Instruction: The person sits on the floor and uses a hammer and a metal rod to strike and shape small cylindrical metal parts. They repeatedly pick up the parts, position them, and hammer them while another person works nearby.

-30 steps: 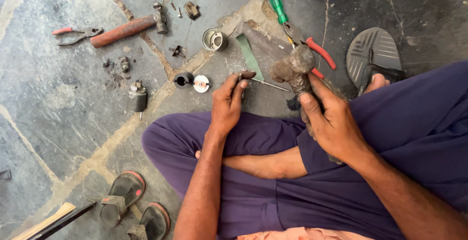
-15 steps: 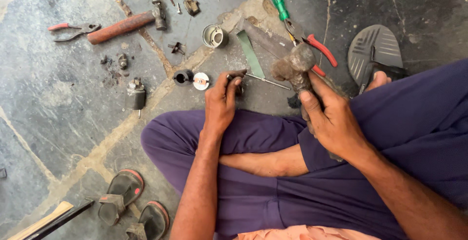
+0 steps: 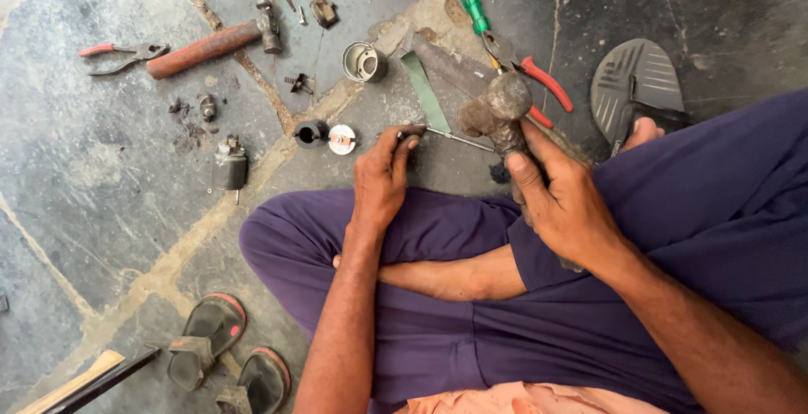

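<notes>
Bottom left: two worn sandals (image 3: 225, 351) on slate floor (image 3: 84, 212). Centre: left hand (image 3: 379, 180), fingers pinched shut on a thin metal rod (image 3: 450, 135) w/ dark end piece, poss. a small shaft. Right hand (image 3: 566, 202) wrapped tight round a rusty, rounded hammer (image 3: 498, 111), head just beside rod tip. Further up: metal cup (image 3: 364, 61), green-handled screwdriver (image 3: 471, 2), red pliers (image 3: 534, 67); upper left, rust-red hammer (image 3: 215, 42). Open floor far left.
</notes>
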